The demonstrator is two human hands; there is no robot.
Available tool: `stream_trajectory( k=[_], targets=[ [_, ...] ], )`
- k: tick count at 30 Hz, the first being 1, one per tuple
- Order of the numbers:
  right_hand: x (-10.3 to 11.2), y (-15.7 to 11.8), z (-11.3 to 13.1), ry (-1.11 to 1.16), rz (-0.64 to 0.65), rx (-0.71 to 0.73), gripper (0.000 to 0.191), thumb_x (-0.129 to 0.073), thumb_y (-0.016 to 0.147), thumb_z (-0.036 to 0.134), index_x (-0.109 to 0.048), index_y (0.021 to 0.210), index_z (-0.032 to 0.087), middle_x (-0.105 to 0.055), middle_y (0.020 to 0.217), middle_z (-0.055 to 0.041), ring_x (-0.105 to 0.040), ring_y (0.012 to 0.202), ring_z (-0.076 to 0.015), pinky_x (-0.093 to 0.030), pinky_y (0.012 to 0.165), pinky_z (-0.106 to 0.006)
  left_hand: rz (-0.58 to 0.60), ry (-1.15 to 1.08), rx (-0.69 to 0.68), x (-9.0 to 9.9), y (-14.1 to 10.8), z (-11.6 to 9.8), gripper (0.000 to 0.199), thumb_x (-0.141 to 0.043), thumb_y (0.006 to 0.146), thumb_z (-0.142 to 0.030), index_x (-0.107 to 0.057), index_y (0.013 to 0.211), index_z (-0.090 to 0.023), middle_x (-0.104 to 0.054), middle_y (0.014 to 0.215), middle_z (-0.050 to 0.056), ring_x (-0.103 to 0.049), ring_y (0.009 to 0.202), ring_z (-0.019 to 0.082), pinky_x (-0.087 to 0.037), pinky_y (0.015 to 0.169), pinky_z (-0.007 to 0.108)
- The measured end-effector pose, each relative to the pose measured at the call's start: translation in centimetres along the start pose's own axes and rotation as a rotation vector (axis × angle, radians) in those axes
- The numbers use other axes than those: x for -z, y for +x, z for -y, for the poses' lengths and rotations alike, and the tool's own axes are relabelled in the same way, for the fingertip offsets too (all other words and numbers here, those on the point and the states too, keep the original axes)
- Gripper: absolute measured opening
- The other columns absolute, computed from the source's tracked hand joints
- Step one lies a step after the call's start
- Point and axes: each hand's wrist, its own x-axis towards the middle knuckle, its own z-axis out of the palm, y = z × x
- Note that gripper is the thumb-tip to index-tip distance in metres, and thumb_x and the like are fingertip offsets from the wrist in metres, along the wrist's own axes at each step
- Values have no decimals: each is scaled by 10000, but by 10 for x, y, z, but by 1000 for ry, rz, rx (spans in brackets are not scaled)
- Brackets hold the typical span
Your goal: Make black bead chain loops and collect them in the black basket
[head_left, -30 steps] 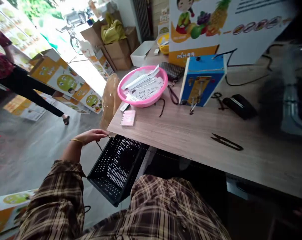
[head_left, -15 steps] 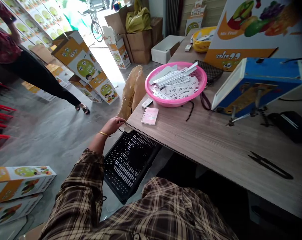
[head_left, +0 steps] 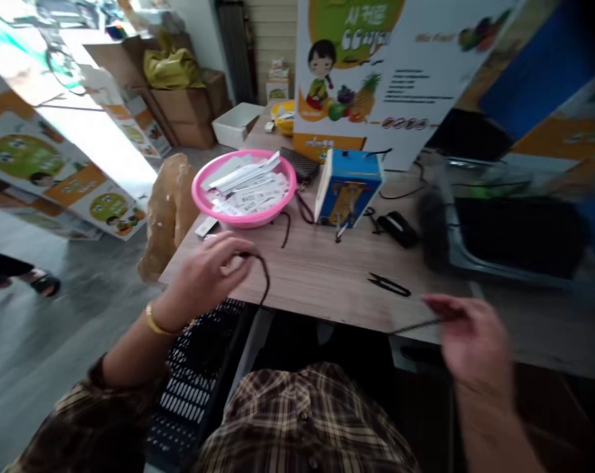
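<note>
A strand of black beads (head_left: 266, 276) sags between my two hands near the table's front edge, its middle hidden below or along that edge. My left hand (head_left: 206, 279) pinches one end above the left corner of the table. At the right, my right hand (head_left: 472, 332) closes on the other end, somewhat blurred. Black thread snips (head_left: 400, 289) lie between the hands on the tabletop. Beyond my left hand stands a pink basket (head_left: 195, 187) of printed paper strips (head_left: 258, 190). A short piece of black bead strand (head_left: 286, 230) lies beside that basket.
A small blue device (head_left: 351, 187) stands on the table (head_left: 317, 282), with a black case (head_left: 398, 228) at its right. Farther right is a dark tray (head_left: 519, 230). A black crate (head_left: 189, 394) sits below the left corner, near brown paper (head_left: 167, 210).
The view has swung right. My left hand has lifted its end of the bead strand off the table corner, and my right hand has come into view holding the other end.
</note>
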Motion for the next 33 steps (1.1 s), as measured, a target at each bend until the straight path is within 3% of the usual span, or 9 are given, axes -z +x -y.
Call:
stream_trajectory(
  k=[2,4,7,9,11,12,16,19,33],
  targets=[
    [-33,0,-3,100,234,-140,284,-721,794,409,-577,759,167,-691,897,-107,-671,956,-271,-476,1000,-453,1,-75,-209,-29,37,-44,135,-549,974,-239,-657,1015,-170,-700,951,46,-635,884,155,-509,860,286],
    [-70,0,-7,223,462,-284,336,-720,824,462,-552,808,172,-688,948,-95,-665,955,-245,-477,1004,-421,14,-103,-311,-65,66,-67,124,-533,978,-214,-643,998,-160,-700,957,56,-644,937,175,-514,900,320],
    [-104,8,-8,275,661,-429,441,-728,832,564,-528,901,177,-563,713,3,-540,593,-131,-508,673,-285,24,-115,-259,-112,89,-66,101,-546,947,-150,-639,988,-150,-703,966,66,-653,959,197,-519,909,345],
    [-107,19,-12,198,715,-466,486,-725,825,599,-531,957,174,-373,604,69,-300,453,-76,-314,458,-200,30,-136,-161,-132,94,-55,118,-565,921,-114,-645,1001,-148,-710,984,68,-659,970,202,-517,918,343],
    [-103,33,-20,66,730,-428,499,-701,832,612,-552,993,165,-283,595,80,-189,461,-73,-167,430,-191,28,-153,-67,-144,94,-46,134,-575,914,-111,-654,1016,-150,-714,1006,71,-662,975,204,-514,923,340],
    [-101,40,-25,-10,717,-387,490,-684,841,609,-565,998,160,-289,596,74,-201,475,-80,-161,440,-196,22,-154,-28,-149,94,-43,135,-577,918,-120,-657,1021,-151,-714,1010,73,-663,977,207,-514,924,341],
    [-105,65,-46,-222,592,-211,410,-620,884,554,-599,963,152,-421,647,24,-362,575,-118,-291,531,-218,-2,-133,81,-161,99,-40,119,-583,930,-157,-663,1019,-155,-723,1011,82,-665,983,222,-511,928,353],
    [-112,76,-53,-257,562,-167,384,-597,897,533,-601,937,151,-467,684,6,-405,622,-132,-327,575,-227,-10,-134,123,-168,106,-39,102,-590,927,-166,-663,999,-161,-730,1010,80,-670,985,220,-510,931,347],
    [-124,87,-51,-200,474,-355,197,-532,927,329,-562,913,136,-408,621,44,-304,495,-77,-224,462,-193,6,-139,290,-187,123,-28,134,-588,914,-194,-682,1002,-155,-738,1050,100,-680,996,237,-506,919,345]
  ],
)
